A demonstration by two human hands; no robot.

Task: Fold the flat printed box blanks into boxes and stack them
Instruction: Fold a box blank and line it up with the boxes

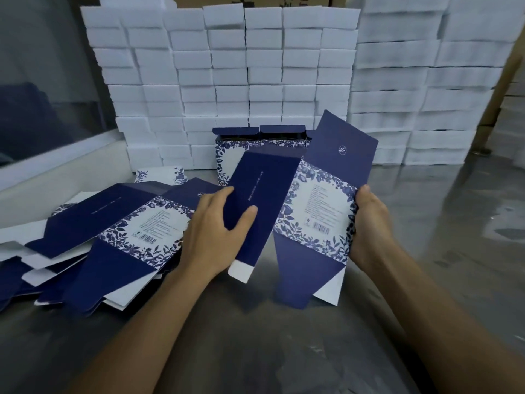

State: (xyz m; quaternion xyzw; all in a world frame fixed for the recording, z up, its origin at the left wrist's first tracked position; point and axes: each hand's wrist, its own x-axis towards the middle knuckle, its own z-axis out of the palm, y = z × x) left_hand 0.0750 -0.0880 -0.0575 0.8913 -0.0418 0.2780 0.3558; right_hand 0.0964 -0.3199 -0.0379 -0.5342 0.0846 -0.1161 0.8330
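nothing can be read word for word. the held box blank [321, 206] carries a barcode, blurred small print on its white panel and a small round white emblem on its navy flap; the top blank of the pile [133, 231] shows another barcode.

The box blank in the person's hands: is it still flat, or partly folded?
Partly folded. The box blank bends along a crease: the left hand grips its plain blue panel, angled against the printed panel gripped by the right hand.

Two bare forearms, left hand [216, 231] and right hand [369, 226] ungloved, no sleeves visible.
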